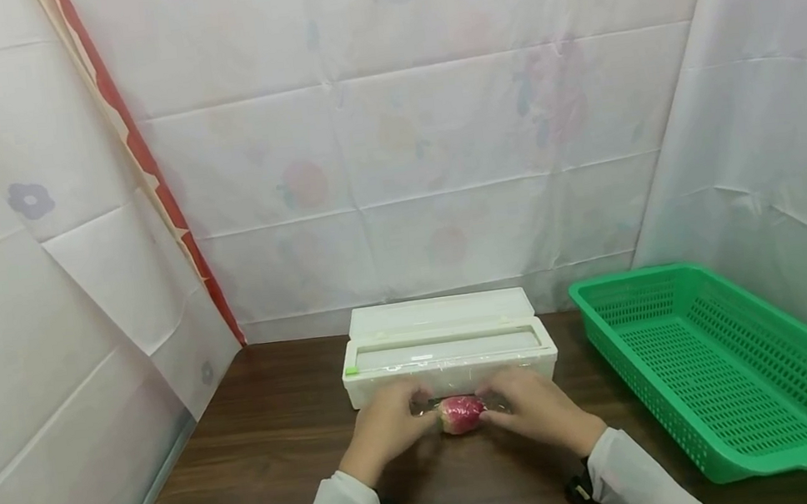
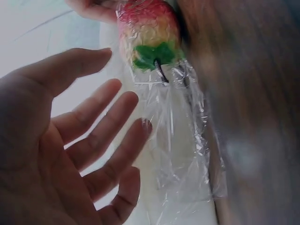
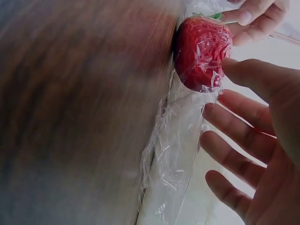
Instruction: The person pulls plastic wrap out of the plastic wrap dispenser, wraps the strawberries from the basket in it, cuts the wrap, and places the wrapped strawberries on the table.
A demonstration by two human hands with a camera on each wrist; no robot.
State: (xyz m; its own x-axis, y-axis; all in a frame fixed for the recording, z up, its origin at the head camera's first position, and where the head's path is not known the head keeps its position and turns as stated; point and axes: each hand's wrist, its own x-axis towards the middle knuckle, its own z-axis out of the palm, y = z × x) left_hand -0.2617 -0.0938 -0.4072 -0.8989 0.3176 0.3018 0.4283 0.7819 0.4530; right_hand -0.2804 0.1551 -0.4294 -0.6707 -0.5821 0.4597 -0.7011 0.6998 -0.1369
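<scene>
A model strawberry (image 1: 461,415), red with a pale yellow-green end and green leaves, lies on its side just in front of a white cling film dispenser (image 1: 449,349). Clear, crinkled cling film (image 2: 176,136) covers the fruit and trails off beyond both its ends. At the leafy end is my left hand (image 1: 392,421), its fingers spread and loosely bent, apart from the fruit in the left wrist view. My right hand (image 3: 253,136) is on the other side, thumb tip right at the strawberry's red surface, relaxed fingertips along the film. Neither hand grips anything.
The dispenser's lid (image 1: 441,311) stands raised at the back, with a small green slider (image 1: 352,370) at its left end. To the right sits a green plastic basket (image 1: 659,397). White patterned sheets (image 1: 435,139) enclose the dark wooden table (image 1: 249,473) behind and at both sides.
</scene>
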